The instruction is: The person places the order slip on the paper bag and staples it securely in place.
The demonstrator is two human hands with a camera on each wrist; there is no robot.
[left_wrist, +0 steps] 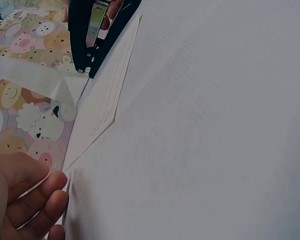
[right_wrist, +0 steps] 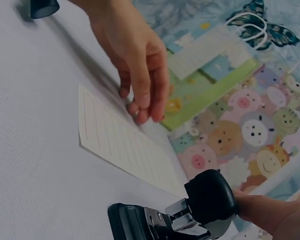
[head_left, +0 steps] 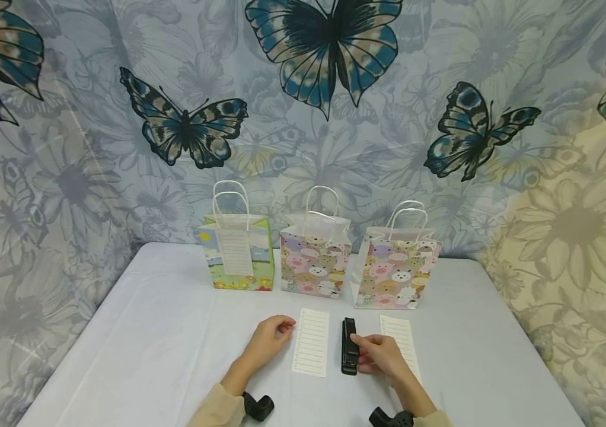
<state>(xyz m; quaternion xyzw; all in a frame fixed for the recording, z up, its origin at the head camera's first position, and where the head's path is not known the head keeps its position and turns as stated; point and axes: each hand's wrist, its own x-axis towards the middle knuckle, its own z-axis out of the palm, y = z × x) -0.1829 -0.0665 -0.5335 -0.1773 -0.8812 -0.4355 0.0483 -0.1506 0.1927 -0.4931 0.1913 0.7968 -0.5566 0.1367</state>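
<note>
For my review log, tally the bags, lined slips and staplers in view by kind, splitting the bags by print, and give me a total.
Landscape-print bag: 1
Animal-print bags: 2
Lined slips, one on the landscape-print bag and two on the table: 3
Black stapler: 1
Total: 7

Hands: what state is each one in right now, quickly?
Left hand: open, fingers loosely curled, holding nothing, beside a lined paper slip.
Right hand: closed, holding the black stapler between thumb and fingers.
</note>
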